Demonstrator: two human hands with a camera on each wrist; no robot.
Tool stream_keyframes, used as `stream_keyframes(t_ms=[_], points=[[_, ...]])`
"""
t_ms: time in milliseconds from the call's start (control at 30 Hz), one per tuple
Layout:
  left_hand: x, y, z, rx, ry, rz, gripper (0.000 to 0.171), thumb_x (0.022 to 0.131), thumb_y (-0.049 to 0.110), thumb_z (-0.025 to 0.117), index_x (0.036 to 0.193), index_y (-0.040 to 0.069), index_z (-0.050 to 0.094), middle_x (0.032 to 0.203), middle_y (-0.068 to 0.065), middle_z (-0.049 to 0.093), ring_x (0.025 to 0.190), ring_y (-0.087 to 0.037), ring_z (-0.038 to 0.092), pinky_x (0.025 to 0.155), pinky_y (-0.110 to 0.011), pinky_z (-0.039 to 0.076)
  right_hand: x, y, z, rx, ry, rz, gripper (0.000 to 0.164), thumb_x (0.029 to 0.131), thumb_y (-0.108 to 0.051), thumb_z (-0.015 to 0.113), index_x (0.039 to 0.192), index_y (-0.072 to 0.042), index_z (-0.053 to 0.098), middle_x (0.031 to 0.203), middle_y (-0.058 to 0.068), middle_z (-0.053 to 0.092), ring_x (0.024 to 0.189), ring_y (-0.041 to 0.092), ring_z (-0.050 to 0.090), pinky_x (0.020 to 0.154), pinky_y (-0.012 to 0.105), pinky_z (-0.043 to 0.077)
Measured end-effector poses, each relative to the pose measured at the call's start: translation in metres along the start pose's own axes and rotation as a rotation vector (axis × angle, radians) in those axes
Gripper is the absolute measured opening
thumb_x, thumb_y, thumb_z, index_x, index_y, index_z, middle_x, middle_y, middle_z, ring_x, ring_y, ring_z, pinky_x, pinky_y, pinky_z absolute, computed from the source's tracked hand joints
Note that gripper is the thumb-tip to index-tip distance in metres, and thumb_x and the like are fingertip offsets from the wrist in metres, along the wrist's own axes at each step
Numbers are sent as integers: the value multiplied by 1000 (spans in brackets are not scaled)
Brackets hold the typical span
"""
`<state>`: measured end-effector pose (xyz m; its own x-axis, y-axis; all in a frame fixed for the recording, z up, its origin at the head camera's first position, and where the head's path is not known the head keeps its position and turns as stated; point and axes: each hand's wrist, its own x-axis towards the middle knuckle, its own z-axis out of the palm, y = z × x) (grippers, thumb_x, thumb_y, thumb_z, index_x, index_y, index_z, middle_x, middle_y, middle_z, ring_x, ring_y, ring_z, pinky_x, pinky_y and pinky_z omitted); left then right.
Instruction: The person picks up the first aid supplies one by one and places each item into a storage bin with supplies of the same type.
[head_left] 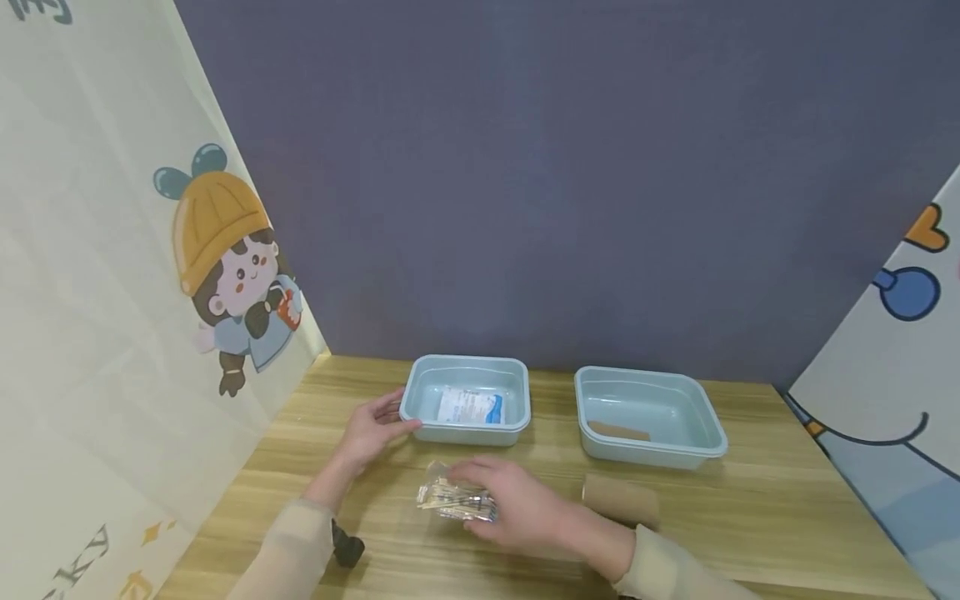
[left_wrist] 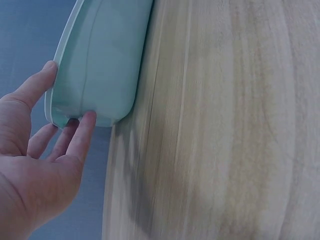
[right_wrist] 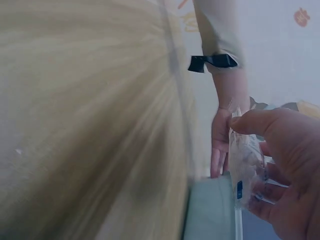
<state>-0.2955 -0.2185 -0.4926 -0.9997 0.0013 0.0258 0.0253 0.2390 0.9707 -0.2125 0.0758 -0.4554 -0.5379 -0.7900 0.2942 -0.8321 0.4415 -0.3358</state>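
On the counter [head_left: 780,508], near its back edge, two pale blue-green trays stand apart. Left hand [head_left: 372,429] at the near left corner of the left tray [head_left: 465,434]: thumb at the rim, fingers against the outer end wall, gripping the corner between them; some fingertips pass behind the wall and out of sight. Right hand [head_left: 517,504] pinches a clear packet [head_left: 456,500] of thin pale sticks between thumb and fingers, held above the counter just in front of the left tray. Stick tips hard to make out through the shiny film; the hand covers the packet's right end. Right wrist view shows a small blue mark on it, print unreadable.

Inside the left tray: a white-and-blue packet [head_left: 471,406], lettering too small to read. Inside the right tray [head_left: 647,451]: a flat brown strip [head_left: 618,431], lower edge hidden by the front wall. Brown roll [head_left: 620,500] lies nearer, partly behind the right forearm. Both sleeves cut off by the frame.
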Motion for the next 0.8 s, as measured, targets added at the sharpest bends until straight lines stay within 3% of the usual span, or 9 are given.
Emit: stream_keyframes(t_ms=[533,800], points=[[1,-4,1,-9,8,9,79,85,11,89,155,3,52,145,-29,63,130,-44,66,103,-41,63,15,24,-30,-52,159,47,61,82,-19,90,138,-11,66,134,4,73,124,21,70,109,38,59],[1,-4,1,-11,14,13,78,85,11,89,154,3,53,143,-29,64,128,-43,67,100,-39,64,25,33,-40,-52,184,69,62,84,-19,88,140,-9,64,136,6,72,125,22,69,106,38,61]])
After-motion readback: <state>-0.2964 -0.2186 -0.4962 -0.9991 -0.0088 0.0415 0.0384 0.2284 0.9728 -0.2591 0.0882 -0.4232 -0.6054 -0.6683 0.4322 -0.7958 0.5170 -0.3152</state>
